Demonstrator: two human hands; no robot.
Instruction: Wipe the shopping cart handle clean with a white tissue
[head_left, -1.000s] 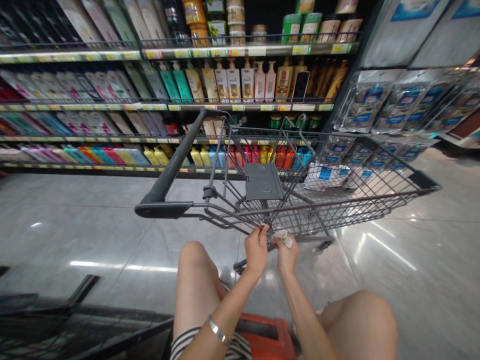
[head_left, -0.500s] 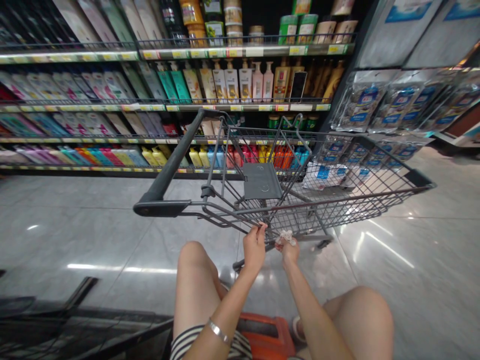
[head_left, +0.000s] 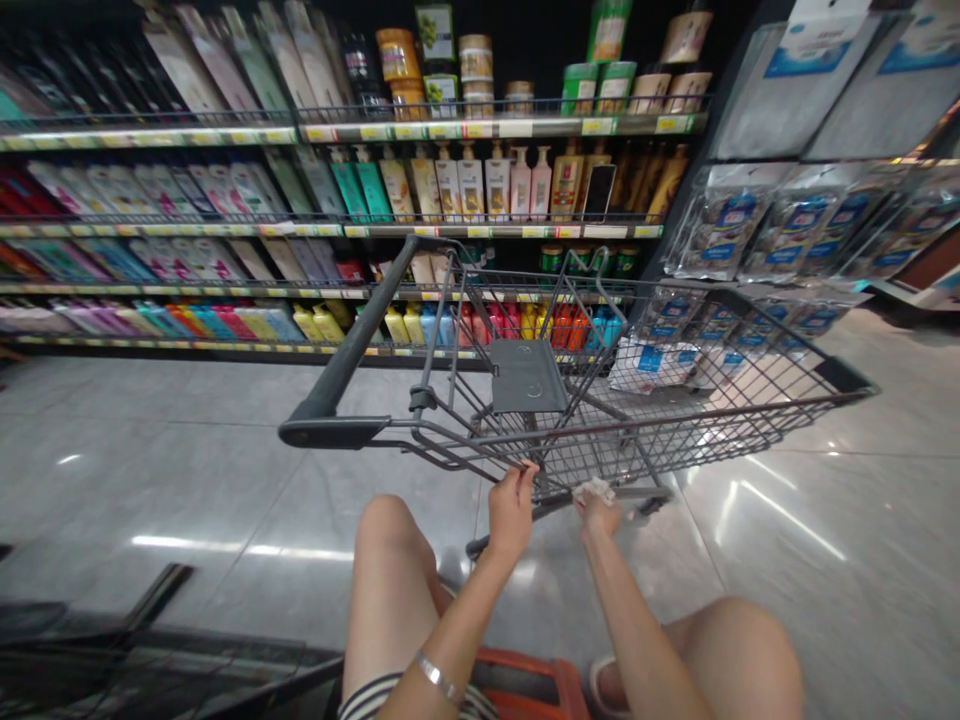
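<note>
A grey wire shopping cart (head_left: 322, 405) stands side-on before me, its handle to the left and its basket to the right. My left hand (head_left: 511, 512) is closed, with its fingertips at the wires of the cart's near side, below the grey seat flap (head_left: 528, 375). In my right hand (head_left: 602, 517) is a crumpled whitish cloth (head_left: 595, 491), held against the lower near side of the cart; the fingers are partly hidden by it. A silver bracelet (head_left: 437, 676) circles my left wrist.
Shelves of shampoo bottles and jars (head_left: 484, 182) line the far side. Packaged goods (head_left: 806, 225) hang at the right. An orange stool-like frame (head_left: 564, 690) is beneath me, and dark metal bars (head_left: 161, 600) lie at lower left. The tiled floor (head_left: 225, 450) is shiny.
My right hand has slid a little to the right with the cloth, widening the gap to my left hand. My left hand stays by the same wires; the whole view has shifted slightly.
</note>
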